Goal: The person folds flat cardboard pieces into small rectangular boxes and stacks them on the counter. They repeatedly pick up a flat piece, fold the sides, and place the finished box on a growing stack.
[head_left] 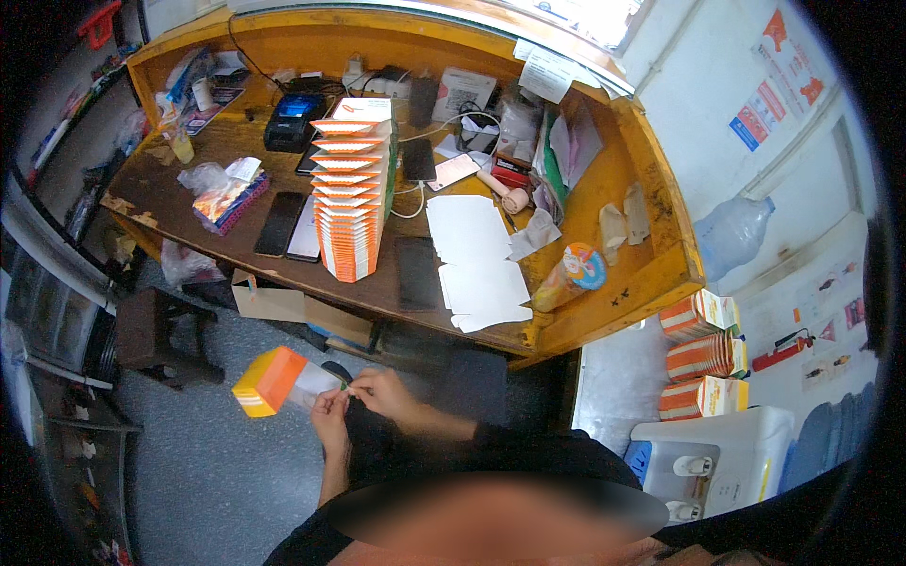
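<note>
Low in front of me, below the desk's front edge, is an orange and yellow carton (272, 380) with a pale, whitish part reaching toward my fingers. My left hand (330, 420) is closed in a pinch at the near end of that pale part. Right beside it, my right hand (385, 391) pinches at the same spot, fingertips almost meeting the left ones. What exactly lies between the fingertips is too small to make out. A dark curved shape (336, 370) shows just beyond them.
The wooden desk (142, 193) bears a tall stack of nested orange and white cartons (349, 203), flat white card sheets (477, 255), several phones and a tissue box (229, 200). More stacked cartons (703, 354) stand at right above a white water dispenser (727, 453). A dark stool (160, 335) is at left.
</note>
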`<control>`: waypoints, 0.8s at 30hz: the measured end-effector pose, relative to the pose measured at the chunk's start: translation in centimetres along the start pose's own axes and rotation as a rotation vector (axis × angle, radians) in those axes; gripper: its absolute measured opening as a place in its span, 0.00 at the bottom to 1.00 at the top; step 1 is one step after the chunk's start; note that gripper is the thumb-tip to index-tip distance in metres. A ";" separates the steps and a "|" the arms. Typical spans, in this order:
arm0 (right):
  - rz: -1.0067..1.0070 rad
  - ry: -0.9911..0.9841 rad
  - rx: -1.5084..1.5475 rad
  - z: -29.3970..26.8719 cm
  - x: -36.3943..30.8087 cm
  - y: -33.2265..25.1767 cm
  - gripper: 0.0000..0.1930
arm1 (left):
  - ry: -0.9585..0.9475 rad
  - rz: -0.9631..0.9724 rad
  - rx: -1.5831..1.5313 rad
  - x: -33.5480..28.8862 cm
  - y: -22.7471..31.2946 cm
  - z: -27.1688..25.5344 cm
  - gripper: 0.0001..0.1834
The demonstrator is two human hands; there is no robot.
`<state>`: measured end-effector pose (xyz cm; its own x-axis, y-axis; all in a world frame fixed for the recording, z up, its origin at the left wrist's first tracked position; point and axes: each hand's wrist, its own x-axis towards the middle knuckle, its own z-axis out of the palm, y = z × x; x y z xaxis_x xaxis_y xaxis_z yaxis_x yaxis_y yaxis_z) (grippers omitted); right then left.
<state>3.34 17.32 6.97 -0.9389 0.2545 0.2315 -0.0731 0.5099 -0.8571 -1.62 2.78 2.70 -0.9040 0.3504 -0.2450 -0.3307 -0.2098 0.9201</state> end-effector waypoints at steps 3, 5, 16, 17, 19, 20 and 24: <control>-0.108 0.014 -0.061 -1.5 0.8 -1.1 0.04 | -0.072 0.011 -0.083 0.4 1.1 0.5 0.04; -0.200 -0.001 -0.114 -2.3 1.0 -1.6 0.05 | -0.101 0.004 -0.100 0.6 1.5 0.8 0.03; -0.115 0.150 -0.042 -5.0 2.9 -3.5 0.05 | -0.068 0.088 -0.028 0.9 4.9 5.1 0.05; -0.097 0.122 -0.040 -5.7 3.2 -3.6 0.05 | -0.074 0.087 -0.015 1.2 5.6 5.4 0.06; -0.087 0.053 -0.138 -6.9 4.0 -4.0 0.06 | -0.092 0.097 -0.020 1.7 6.7 5.9 0.06; -0.081 0.065 -0.187 -7.4 4.1 -4.2 0.06 | -0.095 0.054 0.006 1.8 7.0 6.2 0.06; -0.036 0.156 -0.242 -7.9 4.2 -4.9 0.06 | -0.137 0.058 0.030 1.8 7.0 6.8 0.07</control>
<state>2.42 22.43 15.79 -0.8729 0.3460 0.3440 -0.0061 0.6974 -0.7167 -3.77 8.13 10.79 -0.8751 0.4604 -0.1489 -0.2687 -0.2065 0.9408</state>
